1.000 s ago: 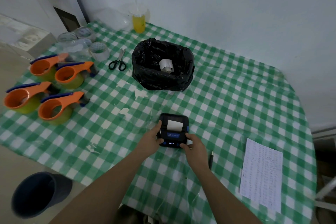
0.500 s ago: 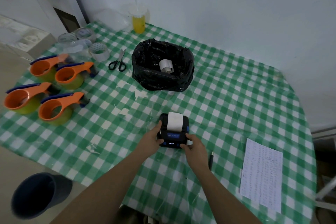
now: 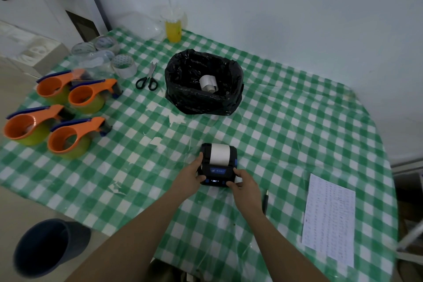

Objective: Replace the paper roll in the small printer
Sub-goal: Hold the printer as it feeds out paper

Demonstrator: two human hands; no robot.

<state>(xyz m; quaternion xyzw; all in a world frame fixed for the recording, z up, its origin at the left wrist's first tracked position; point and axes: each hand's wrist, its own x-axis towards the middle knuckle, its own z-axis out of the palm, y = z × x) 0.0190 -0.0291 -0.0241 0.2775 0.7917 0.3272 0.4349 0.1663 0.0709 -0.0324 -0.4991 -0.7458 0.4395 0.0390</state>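
Observation:
A small black printer [image 3: 217,173] with blue buttons and a lit display sits on the green checked tablecloth [image 3: 286,135]. A white paper strip [image 3: 219,154] lies out over its top, reaching toward the far edge. My left hand [image 3: 191,175] grips the printer's left side, thumb on top. My right hand [image 3: 246,185] holds its right front corner, fingers by the buttons. A used white paper roll [image 3: 208,83] lies inside a black-bag-lined bin [image 3: 183,98] farther back.
Several orange tape dispensers [image 3: 68,137] stand at the left, clear tape rolls [image 3: 123,65] and scissors [image 3: 147,79] behind them. A cup of yellow drink [image 3: 173,27] stands at the back. A printed sheet [image 3: 329,220] and a pen [image 3: 265,200] lie right. A dark bucket [image 3: 43,247] stands on the floor.
The white paper strip has fed out of the printer and grown longer across its top. Both hands have stayed on the printer in the same place.

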